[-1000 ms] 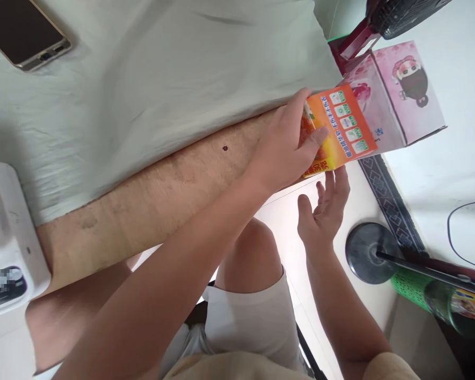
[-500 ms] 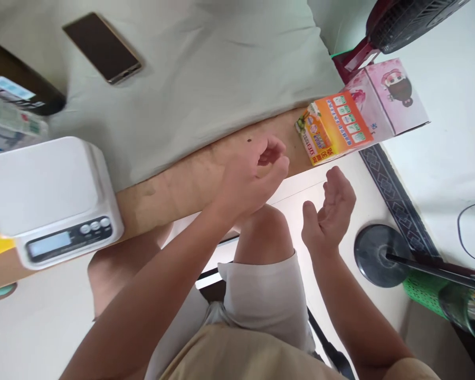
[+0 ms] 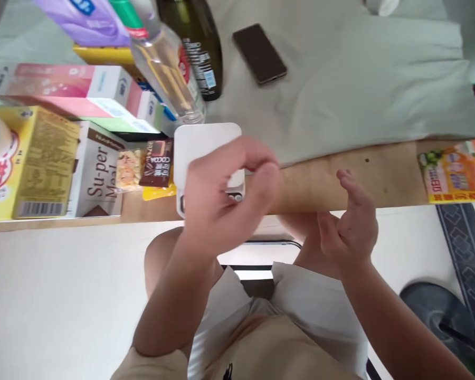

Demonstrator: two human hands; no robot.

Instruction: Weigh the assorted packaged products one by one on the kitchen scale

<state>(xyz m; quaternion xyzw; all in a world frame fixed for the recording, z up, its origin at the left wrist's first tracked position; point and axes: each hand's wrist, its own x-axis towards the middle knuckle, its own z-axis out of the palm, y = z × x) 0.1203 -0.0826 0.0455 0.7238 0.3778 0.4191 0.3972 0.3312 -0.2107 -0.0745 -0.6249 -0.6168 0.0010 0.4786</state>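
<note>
The left hand [image 3: 225,203] hangs in front of the white kitchen scale [image 3: 206,145], fingers loosely curled and thumb near the fingertips — it holds nothing, and whether it touches the scale cannot be told, since the hand hides the scale's front edge. The scale sits on the bare wooden edge of the table [image 3: 312,179], just where the pale green cloth [image 3: 360,89] ends. The right hand [image 3: 352,224] floats lower, beside the table edge, fingers spread apart and empty (well clear of any object).

To the left of the scale lie a small cocoa packet [image 3: 158,163], a "Su-per Meal" box [image 3: 97,177] and a yellow box [image 3: 31,163]; behind them stand a clear bottle [image 3: 164,68] and a dark bottle [image 3: 193,47]. A dark phone [image 3: 260,53] rests on the cloth — an orange carton [image 3: 455,171] lies at the far right of the table edge
</note>
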